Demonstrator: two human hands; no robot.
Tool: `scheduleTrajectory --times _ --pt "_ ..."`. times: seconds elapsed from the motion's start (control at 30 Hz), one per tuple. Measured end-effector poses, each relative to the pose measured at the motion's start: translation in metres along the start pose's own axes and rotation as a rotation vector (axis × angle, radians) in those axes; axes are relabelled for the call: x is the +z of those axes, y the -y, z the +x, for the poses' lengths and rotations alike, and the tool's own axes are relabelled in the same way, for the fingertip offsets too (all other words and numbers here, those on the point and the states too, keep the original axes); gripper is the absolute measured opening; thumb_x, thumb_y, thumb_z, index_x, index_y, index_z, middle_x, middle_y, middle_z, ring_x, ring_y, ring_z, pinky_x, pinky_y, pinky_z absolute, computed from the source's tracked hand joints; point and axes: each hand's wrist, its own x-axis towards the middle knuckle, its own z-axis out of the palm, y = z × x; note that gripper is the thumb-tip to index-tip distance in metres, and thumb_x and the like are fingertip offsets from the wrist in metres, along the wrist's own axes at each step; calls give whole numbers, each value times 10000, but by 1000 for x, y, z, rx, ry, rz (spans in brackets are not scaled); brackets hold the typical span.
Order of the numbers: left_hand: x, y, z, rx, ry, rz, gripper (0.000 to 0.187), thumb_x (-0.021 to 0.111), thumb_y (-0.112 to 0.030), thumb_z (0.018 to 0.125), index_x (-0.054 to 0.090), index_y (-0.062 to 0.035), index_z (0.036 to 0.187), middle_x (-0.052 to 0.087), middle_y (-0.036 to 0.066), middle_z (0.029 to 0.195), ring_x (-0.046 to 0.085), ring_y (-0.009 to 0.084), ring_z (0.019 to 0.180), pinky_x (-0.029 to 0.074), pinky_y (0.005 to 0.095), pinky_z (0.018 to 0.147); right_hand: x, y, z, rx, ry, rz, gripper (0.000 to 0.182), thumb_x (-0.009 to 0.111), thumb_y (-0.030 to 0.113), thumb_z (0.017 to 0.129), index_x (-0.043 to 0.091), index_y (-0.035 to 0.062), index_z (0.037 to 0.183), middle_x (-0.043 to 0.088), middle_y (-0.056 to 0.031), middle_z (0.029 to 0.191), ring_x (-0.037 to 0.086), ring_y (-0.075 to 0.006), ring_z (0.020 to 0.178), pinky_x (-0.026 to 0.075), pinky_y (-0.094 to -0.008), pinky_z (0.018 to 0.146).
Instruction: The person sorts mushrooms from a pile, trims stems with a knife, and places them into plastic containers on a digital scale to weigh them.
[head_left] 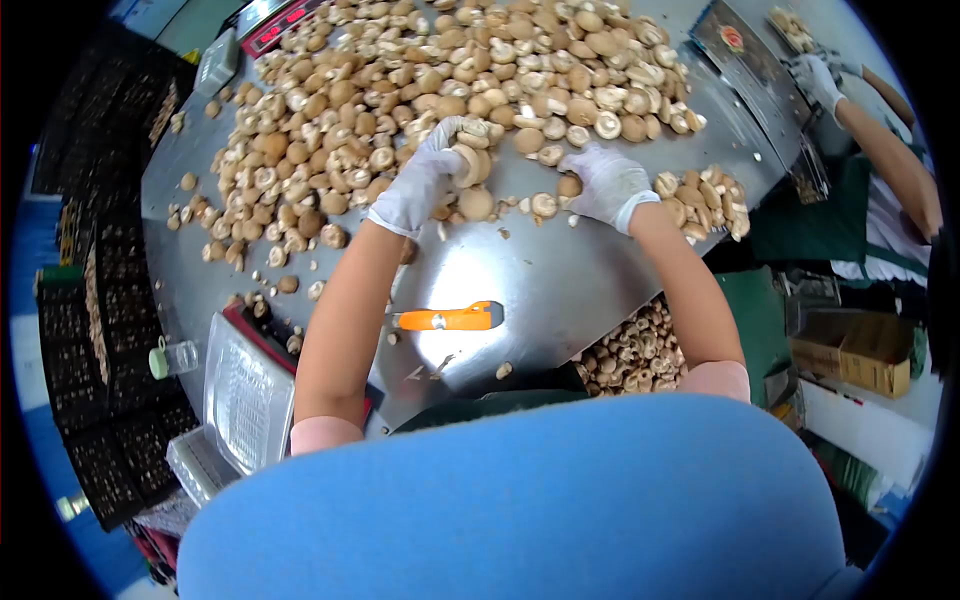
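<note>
My left hand, in a white glove, is closed around a few pale-brown mushrooms at the near edge of a large mushroom pile. To its right, my gloved right hand has its fingers and thumb around a single brown mushroom resting at table level. Between the hands lie more loose mushrooms, one with its pale underside showing. A smaller heap of mushrooms sits just right of my right wrist. Nearer to me, an orange utility knife lies on the metal table.
Clear plastic trays stand at the left near edge, beside a small jar. A red scale is at the back left. Below the table's front edge is a mass of mushrooms. At right, another person's gloved hand is at work.
</note>
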Motion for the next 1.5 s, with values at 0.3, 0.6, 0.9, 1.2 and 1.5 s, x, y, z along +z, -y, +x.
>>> scheduleTrajectory --times 0.3,0.6,0.9,1.2,1.5 --pt "-47 -17 -107 266 198 -176 505 497 -199 970 429 -21 1438 531 162 1398 576 260 1183 484 318 1024 -26 29 -8 -35 -193 174 511 773 283 722 672 177 1211 642 -87 1233 653 -285 1072 528 -384 945" --pt "-2 -51 -276 337 -217 716 606 365 114 724 534 -25 1289 478 52 956 454 165 879 411 280 878 1 165 1 -433 424 1538 903 769 597 771 467 30 1407 631 -117 1259 619 -179 1057 512 -349 888" --pt "-63 -41 -469 633 -788 496 536 539 -22 723 507 -14 1257 482 78 1217 396 46 908 366 174 925 -28 393 10 -1047 306 887 560 763 230 749 624 158 1287 620 -115 1151 625 -250 1067 529 -374 935" --pt "-86 -18 -506 473 -896 616 515 465 90 683 515 -32 1180 496 89 1296 486 164 1135 383 243 995 0 501 2 -1294 82 98 727 792 369 763 518 220 1419 452 -153 1479 551 -388 1224 487 -485 1018" --pt "-115 -2 -493 751 -643 564 660 659 -280 759 457 8 1317 495 189 1340 537 226 1145 423 340 996 20 488 -6 -1324 -128 780 506 699 295 847 586 65 1283 688 -148 1037 662 -348 981 534 -428 848"
